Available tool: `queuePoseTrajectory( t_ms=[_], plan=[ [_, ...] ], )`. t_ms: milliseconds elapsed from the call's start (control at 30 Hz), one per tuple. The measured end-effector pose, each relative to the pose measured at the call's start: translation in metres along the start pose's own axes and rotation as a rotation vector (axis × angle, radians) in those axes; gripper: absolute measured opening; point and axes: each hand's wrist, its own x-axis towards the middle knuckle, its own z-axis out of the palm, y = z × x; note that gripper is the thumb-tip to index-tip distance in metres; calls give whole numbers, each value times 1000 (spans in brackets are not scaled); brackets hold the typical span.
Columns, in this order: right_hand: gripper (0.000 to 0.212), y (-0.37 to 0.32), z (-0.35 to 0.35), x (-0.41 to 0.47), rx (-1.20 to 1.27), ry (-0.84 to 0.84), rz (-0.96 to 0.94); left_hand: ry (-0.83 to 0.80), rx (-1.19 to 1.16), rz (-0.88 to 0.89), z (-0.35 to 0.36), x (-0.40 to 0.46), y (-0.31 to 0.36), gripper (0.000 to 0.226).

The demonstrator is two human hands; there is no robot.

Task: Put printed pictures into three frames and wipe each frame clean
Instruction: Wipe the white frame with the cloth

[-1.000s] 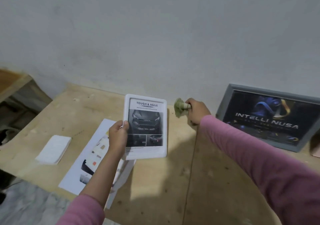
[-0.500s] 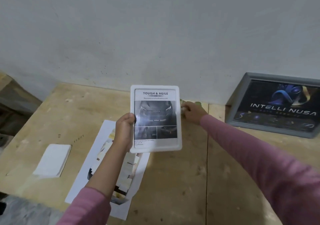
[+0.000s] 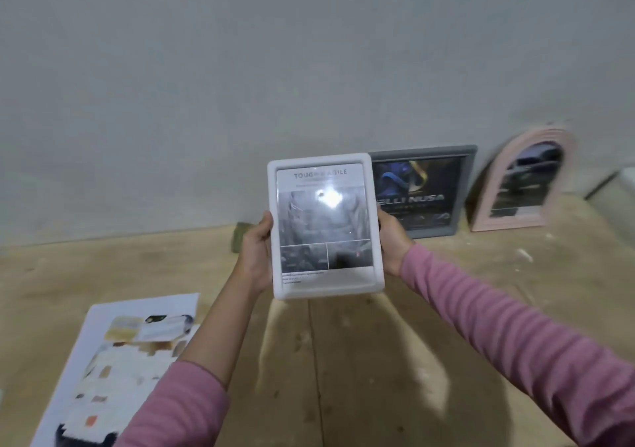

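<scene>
I hold a white frame (image 3: 324,226) upright in front of me above the wooden table; it has a "TOUGH & AGILE" car print behind glossy glass. My left hand (image 3: 256,254) grips its left edge and my right hand (image 3: 391,240) grips its right edge. A green cloth (image 3: 240,235) lies on the table by the wall, just left of my left hand. A grey frame (image 3: 429,192) with a dark print leans on the wall behind the white frame, partly hidden by it. A pink arched frame (image 3: 522,182) with a picture leans to its right.
A loose printed sheet (image 3: 120,360) lies on the wooden table (image 3: 378,360) at the lower left. A pale object (image 3: 615,192) sits at the far right edge. The grey wall runs along the table's back.
My right hand has left the green cloth by the wall and taken the frame's right edge. The view has swung right, bringing the pink arched frame into sight and the white pad out.
</scene>
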Motion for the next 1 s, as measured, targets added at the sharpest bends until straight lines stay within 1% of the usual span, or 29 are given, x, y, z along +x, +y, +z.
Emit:
queuePoseTrajectory(
  t_ms=[67, 133, 200, 267, 300, 433, 500, 533, 600, 667, 733, 800, 867, 933, 1000],
  plan=[
    [55, -13, -34, -20, 13, 54, -45, -53, 57, -5, 34, 7, -17, 66],
    [57, -27, -81, -44, 47, 119, -94, -66, 119, -19, 75, 16, -43, 60],
    [60, -34, -112, -62, 77, 143, -112, -65, 164, -3, 105, 21, -62, 55],
    [72, -44, -162, -89, 116, 143, -148, -116, 203, -51, 154, 23, -92, 56],
    [75, -46, -179, -100, 140, 165, -150, -132, 218, -62, 172, 22, -103, 57],
    [71, -56, -265, -140, 238, 184, -162, -210, 308, -122, 246, 34, -162, 56],
    [77, -61, -303, -155, 265, 186, -137, -255, 311, -181, 279, 38, -193, 60],
    [81, -63, -318, -159, 270, 203, -127, -273, 302, -216, 291, 40, -206, 62],
    [86, -67, -344, -167, 287, 260, -112, -278, 290, -231, 311, 42, -227, 62],
    [77, -74, -374, -176, 326, 283, -132, -272, 279, -250, 332, 47, -248, 59],
    [66, -81, -391, -185, 362, 258, -169, -263, 275, -220, 340, 53, -259, 57],
    [62, -85, -405, -192, 377, 206, -205, -292, 261, -210, 349, 60, -267, 56],
    [57, -86, -415, -196, 369, 196, -216, -315, 249, -197, 358, 64, -272, 54],
    [56, -85, -423, -195, 342, 200, -216, -337, 238, -181, 365, 66, -273, 51],
    [61, -84, -425, -193, 347, 186, -230, -346, 243, -177, 369, 69, -274, 51]
  ],
)
